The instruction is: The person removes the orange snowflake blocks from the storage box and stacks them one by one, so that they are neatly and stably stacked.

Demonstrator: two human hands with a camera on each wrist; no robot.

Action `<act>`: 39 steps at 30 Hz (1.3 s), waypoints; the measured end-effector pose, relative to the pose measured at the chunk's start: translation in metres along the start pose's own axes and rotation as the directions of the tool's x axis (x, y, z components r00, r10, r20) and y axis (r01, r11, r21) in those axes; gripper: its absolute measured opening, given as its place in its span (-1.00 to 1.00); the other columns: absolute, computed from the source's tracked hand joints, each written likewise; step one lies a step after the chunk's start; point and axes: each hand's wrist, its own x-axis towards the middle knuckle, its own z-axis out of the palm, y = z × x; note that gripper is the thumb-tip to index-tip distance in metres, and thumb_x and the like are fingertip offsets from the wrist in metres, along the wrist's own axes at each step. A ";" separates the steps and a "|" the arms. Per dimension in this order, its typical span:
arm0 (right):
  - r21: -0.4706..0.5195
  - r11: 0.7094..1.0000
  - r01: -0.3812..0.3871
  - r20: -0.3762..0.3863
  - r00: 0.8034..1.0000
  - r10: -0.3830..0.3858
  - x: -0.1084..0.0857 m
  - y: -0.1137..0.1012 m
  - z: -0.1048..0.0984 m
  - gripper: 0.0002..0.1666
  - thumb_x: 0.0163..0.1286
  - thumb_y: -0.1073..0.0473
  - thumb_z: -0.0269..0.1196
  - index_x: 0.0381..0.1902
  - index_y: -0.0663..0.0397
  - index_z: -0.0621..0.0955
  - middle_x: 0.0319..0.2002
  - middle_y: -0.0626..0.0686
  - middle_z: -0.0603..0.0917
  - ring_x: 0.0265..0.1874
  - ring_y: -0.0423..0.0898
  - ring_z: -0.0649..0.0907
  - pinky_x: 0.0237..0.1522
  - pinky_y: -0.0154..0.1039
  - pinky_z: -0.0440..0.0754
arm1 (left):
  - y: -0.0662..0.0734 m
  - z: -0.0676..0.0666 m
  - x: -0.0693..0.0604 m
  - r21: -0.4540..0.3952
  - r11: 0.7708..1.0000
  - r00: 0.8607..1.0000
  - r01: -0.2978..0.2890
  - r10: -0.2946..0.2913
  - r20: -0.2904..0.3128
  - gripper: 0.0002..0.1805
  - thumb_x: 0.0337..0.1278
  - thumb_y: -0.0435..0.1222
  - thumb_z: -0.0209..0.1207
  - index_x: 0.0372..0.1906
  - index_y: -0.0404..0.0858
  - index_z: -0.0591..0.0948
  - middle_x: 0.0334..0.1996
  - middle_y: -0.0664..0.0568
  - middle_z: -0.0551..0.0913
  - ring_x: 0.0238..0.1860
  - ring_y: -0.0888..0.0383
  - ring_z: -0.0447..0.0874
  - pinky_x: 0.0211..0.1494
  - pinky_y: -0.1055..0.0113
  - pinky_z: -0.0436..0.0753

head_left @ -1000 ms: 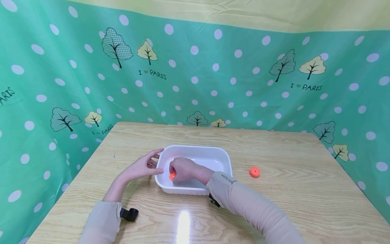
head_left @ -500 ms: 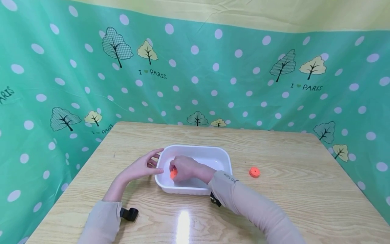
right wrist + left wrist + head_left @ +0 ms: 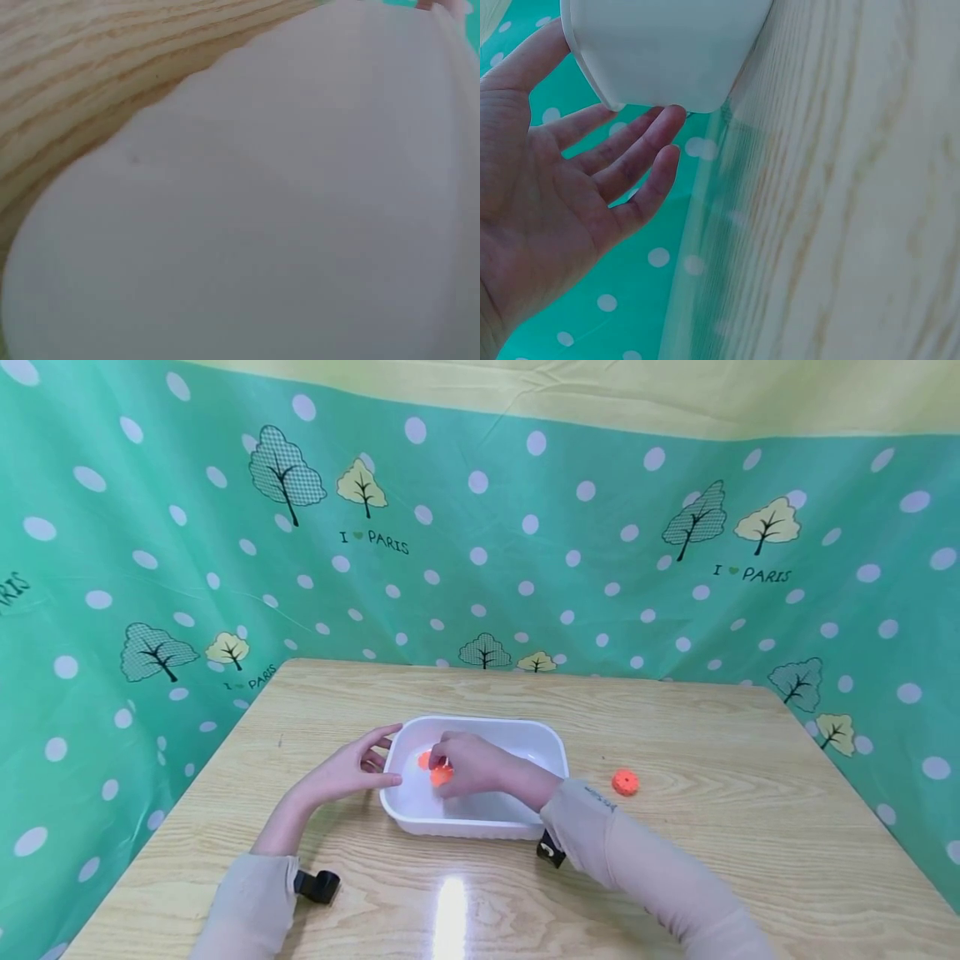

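Observation:
A white rectangular basin (image 3: 480,828) stands on the table. At its left end my left hand (image 3: 348,772) has thumb and forefinger on the rim, spread apart. In the left wrist view, the other fingers of the left hand (image 3: 570,180) are loosely extended by the basin's wall (image 3: 667,60). My right hand (image 3: 476,764) is inside the basin, pinching an orange round notched piece (image 3: 442,776). Just behind it, a second orange piece (image 3: 424,760) lies on the basin floor, partly hidden by the fingers. The right wrist view is filled mostly by the basin's outer wall (image 3: 247,202).
Right of the basin, an orange round piece with small holes (image 3: 626,782) lies on the wooden table (image 3: 697,860). A green dotted curtain (image 3: 480,527) hangs behind the table and at its sides. Black wrist cameras (image 3: 318,887) sit at both cuffs.
My right hand has moved right and slightly back inside the basin, bringing the pinched orange piece along. The second orange piece has come into sight behind it. My left hand stays at the rim.

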 end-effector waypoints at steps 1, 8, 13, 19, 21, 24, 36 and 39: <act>0.002 1.000 0.001 -0.007 1.000 -0.001 -0.002 0.001 -0.002 -0.65 -0.03 0.15 0.33 -0.21 0.06 0.62 -0.37 -0.10 0.49 -0.41 -0.26 0.46 -0.33 -0.51 0.41 | 0.000 0.000 0.000 -0.001 1.000 1.000 0.002 -0.002 0.000 -0.11 -0.11 -0.06 0.32 0.36 -0.11 0.15 0.03 -0.14 0.45 -0.14 0.10 0.53 -0.04 0.23 0.52; 0.065 0.998 -0.018 -0.043 0.999 0.021 -0.017 0.008 -0.012 -0.65 -0.04 0.17 0.31 -0.20 0.07 0.63 -0.32 -0.08 0.53 -0.33 -0.24 0.51 -0.24 -0.45 0.47 | -0.001 0.000 0.001 0.006 1.000 1.000 0.007 -0.007 0.000 -0.11 -0.11 -0.05 0.32 0.36 -0.11 0.15 0.04 -0.14 0.44 -0.13 0.09 0.53 -0.03 0.23 0.51; 0.100 0.995 -0.023 -0.089 0.996 0.032 -0.030 0.019 -0.013 -0.65 -0.02 0.15 0.29 -0.19 0.02 0.63 -0.28 -0.12 0.54 -0.29 -0.24 0.52 -0.22 -0.42 0.48 | -0.001 0.000 0.001 0.007 1.000 1.000 0.004 -0.004 -0.006 -0.11 -0.11 -0.05 0.32 0.36 -0.10 0.15 0.04 -0.14 0.43 -0.13 0.09 0.53 -0.02 0.22 0.51; 0.119 0.993 -0.008 -0.170 0.985 0.029 -0.048 0.031 -0.015 -0.66 -0.01 0.10 0.28 -0.19 -0.02 0.64 -0.27 -0.16 0.54 -0.29 -0.26 0.54 -0.23 -0.40 0.50 | 0.000 0.000 0.001 0.000 1.000 1.000 0.002 -0.002 -0.006 -0.11 -0.11 -0.07 0.32 0.36 -0.10 0.16 0.04 -0.14 0.43 -0.14 0.09 0.52 -0.02 0.21 0.51; 0.113 0.994 0.002 -0.201 0.979 0.020 -0.054 0.035 -0.015 -0.67 0.00 0.09 0.29 -0.20 -0.02 0.64 -0.28 -0.16 0.54 -0.30 -0.26 0.55 -0.24 -0.40 0.50 | 0.000 0.000 0.000 0.002 1.000 1.000 0.007 -0.007 -0.010 -0.11 -0.12 -0.06 0.32 0.35 -0.10 0.16 0.03 -0.14 0.44 -0.14 0.09 0.52 -0.02 0.21 0.51; 0.104 0.995 0.005 -0.237 0.971 0.020 -0.064 0.041 -0.015 -0.68 0.01 0.09 0.31 -0.20 -0.03 0.64 -0.30 -0.17 0.54 -0.31 -0.27 0.56 -0.26 -0.41 0.51 | 0.000 0.000 0.000 0.008 1.000 1.000 0.003 -0.002 -0.010 -0.11 -0.12 -0.06 0.32 0.36 -0.11 0.16 0.03 -0.15 0.44 -0.14 0.09 0.52 -0.03 0.21 0.51; 0.156 0.987 -0.032 -0.344 0.935 0.084 -0.099 0.061 -0.020 -0.70 0.02 0.09 0.36 -0.23 -0.03 0.64 -0.33 -0.19 0.54 -0.34 -0.25 0.54 -0.31 -0.34 0.53 | 0.000 0.001 0.001 0.002 1.000 1.000 0.003 -0.003 -0.009 -0.11 -0.11 -0.06 0.32 0.36 -0.10 0.16 0.04 -0.14 0.43 -0.13 0.09 0.52 -0.02 0.21 0.51; 0.165 0.985 -0.043 -0.368 0.924 0.102 -0.106 0.064 -0.022 -0.70 0.01 0.09 0.37 -0.24 -0.02 0.64 -0.34 -0.18 0.54 -0.33 -0.23 0.54 -0.29 -0.31 0.54 | 0.000 0.001 0.001 0.005 1.000 1.000 0.004 -0.004 -0.008 -0.11 -0.11 -0.05 0.32 0.35 -0.10 0.16 0.04 -0.14 0.43 -0.13 0.09 0.52 -0.02 0.21 0.51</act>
